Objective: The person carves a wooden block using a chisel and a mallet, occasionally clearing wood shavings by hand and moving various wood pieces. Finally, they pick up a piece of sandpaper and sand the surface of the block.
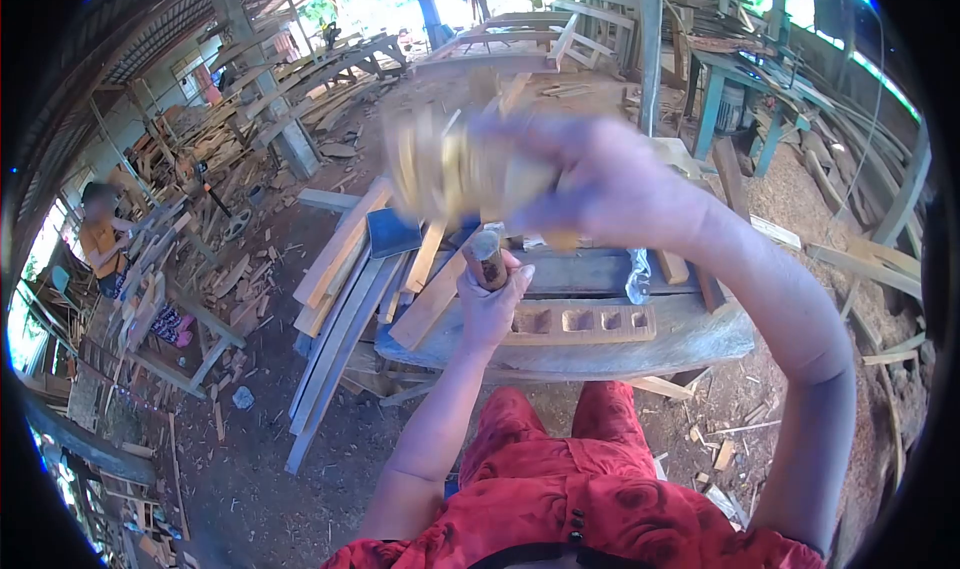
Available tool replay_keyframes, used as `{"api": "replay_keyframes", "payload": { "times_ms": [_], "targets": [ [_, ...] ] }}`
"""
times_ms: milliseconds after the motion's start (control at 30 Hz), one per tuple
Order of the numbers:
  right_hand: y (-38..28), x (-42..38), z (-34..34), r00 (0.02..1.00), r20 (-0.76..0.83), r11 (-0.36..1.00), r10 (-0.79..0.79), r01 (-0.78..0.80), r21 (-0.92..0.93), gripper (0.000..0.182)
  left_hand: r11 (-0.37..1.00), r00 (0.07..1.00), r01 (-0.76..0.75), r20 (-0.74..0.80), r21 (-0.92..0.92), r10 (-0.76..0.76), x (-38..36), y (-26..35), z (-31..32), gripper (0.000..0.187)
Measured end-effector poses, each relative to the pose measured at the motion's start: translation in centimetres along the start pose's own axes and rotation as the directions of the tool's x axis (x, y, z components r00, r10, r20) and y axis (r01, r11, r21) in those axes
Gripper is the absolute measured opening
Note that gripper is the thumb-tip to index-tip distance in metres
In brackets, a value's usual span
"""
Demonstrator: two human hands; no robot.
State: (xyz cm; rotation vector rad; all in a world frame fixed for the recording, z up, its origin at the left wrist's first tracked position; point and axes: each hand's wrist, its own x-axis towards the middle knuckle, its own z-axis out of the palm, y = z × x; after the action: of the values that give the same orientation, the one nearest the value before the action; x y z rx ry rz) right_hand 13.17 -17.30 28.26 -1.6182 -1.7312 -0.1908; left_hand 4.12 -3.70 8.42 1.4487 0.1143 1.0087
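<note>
My left hand [490, 309] is closed around the upright handle of a chisel [485, 256]. The handle's worn top end faces up, and the blade is hidden behind my fist. Up in front, my right hand [610, 179] grips a pale wooden mallet [445, 169], raised above the chisel and apart from it; both hand and mallet are smeared by motion. Beside my left fist, a wooden bar [640, 321] with several squarish holes cut in its upper face lies across the workbench [700, 341]. Crumpled silvery foil or plastic [638, 275] sits behind the bar.
Long planks [335, 344] lean and stack at the bench's left, with a dark flat panel [393, 233] on them. A seated person [105, 244] is at far left. A teal machine table [712, 109] stands back right. Offcuts and shavings litter the ground.
</note>
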Motion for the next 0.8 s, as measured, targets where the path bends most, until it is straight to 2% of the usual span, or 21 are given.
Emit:
{"api": "replay_keyframes", "payload": {
  "times_ms": [33,133,167,200,267,300,333,367,400,433,467,533,567,633,667,733,767,800],
  "targets": [
    [-0.7,0.0,-0.1,0.959,0.269,0.936,0.095,0.006,-0.352,0.057,1.0,1.0,-0.007,0.0,0.001,0.007,0.0,0.0,0.0,0.013],
    [-1.8,1.0,-1.0,0.976,0.213,0.91,0.037,0.055,-0.411,0.053,1.0,1.0,0.014,0.004,-0.008,-0.014,0.0,0.1,-0.2,0.013],
    [-2.3,1.3,-1.1,0.994,0.104,0.939,0.031,0.007,-0.344,0.051,1.0,1.0,0.007,0.012,-0.012,-0.007,0.1,0.1,-0.3,0.013],
    [-2.3,1.2,-1.0,0.994,0.102,0.94,0.037,0.0,-0.341,0.051,1.0,1.0,0.003,0.019,-0.017,-0.002,0.0,0.0,-0.3,0.014],
    [-2.0,1.1,-0.6,0.983,-0.171,0.998,-0.067,0.065,-0.017,0.066,1.0,1.0,0.008,0.007,-0.029,-0.008,0.0,0.0,0.0,0.015],
    [-1.6,0.6,0.4,0.975,-0.175,0.99,-0.138,0.128,-0.067,0.064,0.999,1.0,0.005,-0.008,-0.038,-0.005,0.2,0.2,0.1,0.016],
    [-1.4,0.3,1.0,0.974,-0.178,0.989,-0.14,0.129,-0.068,0.064,0.999,1.0,0.002,-0.006,-0.036,-0.002,0.4,0.6,0.2,0.016],
    [-1.3,0.0,1.4,0.998,0.012,0.974,-0.064,0.065,-0.216,0.063,0.996,0.997,0.036,-0.067,-0.087,-0.041,0.6,1.0,0.3,0.017],
    [-1.3,-0.3,1.7,0.981,0.186,0.93,0.051,0.021,-0.366,0.063,0.988,0.988,0.073,-0.122,-0.138,-0.09,0.7,1.3,0.5,0.019],
    [-2.3,0.2,0.8,0.956,0.25,0.922,0.152,-0.046,-0.384,0.064,0.987,0.988,0.087,-0.113,-0.135,-0.102,0.8,1.5,0.5,0.019],
    [-2.4,0.5,0.3,0.953,0.251,0.924,0.169,-0.065,-0.377,0.064,0.994,0.991,0.076,-0.104,-0.084,-0.084,0.8,1.5,0.3,0.019],
    [-2.0,0.8,0.2,0.999,0.006,0.95,-0.046,0.045,-0.308,0.052,0.995,0.991,0.094,-0.096,-0.033,-0.097,0.6,1.5,0.3,0.019],
    [-1.6,0.7,0.6,1.0,0.014,0.955,-0.026,0.029,-0.294,0.052,0.998,0.995,0.049,-0.087,-0.025,-0.051,0.6,1.5,0.3,0.017],
    [-1.1,0.7,1.5,0.949,-0.281,0.988,-0.146,0.126,-0.09,0.049,0.999,0.997,-0.016,-0.073,-0.034,0.014,0.8,1.6,0.3,0.015],
    [-0.7,0.1,2.0,0.95,-0.28,0.989,-0.139,0.12,-0.082,0.049,1.0,0.997,-0.008,-0.074,-0.03,0.005,0.9,1.4,0.2,0.015],
    [-0.2,-1.1,3.0,0.995,0.052,0.932,-0.088,0.101,-0.349,0.046,0.997,0.999,-0.037,-0.037,-0.071,0.034,1.2,0.8,-0.3,0.016],
    [0.3,-1.3,3.0,0.999,0.04,0.95,-0.003,0.016,-0.313,0.048,0.998,1.0,-0.021,-0.009,-0.067,0.02,1.3,0.3,-0.9,0.016],
    [0.3,-1.5,2.4,0.999,0.037,0.952,0.008,0.003,-0.305,0.048,0.998,1.0,-0.008,-0.003,-0.061,0.008,1.2,0.4,-0.8,0.016]
  ]
}}
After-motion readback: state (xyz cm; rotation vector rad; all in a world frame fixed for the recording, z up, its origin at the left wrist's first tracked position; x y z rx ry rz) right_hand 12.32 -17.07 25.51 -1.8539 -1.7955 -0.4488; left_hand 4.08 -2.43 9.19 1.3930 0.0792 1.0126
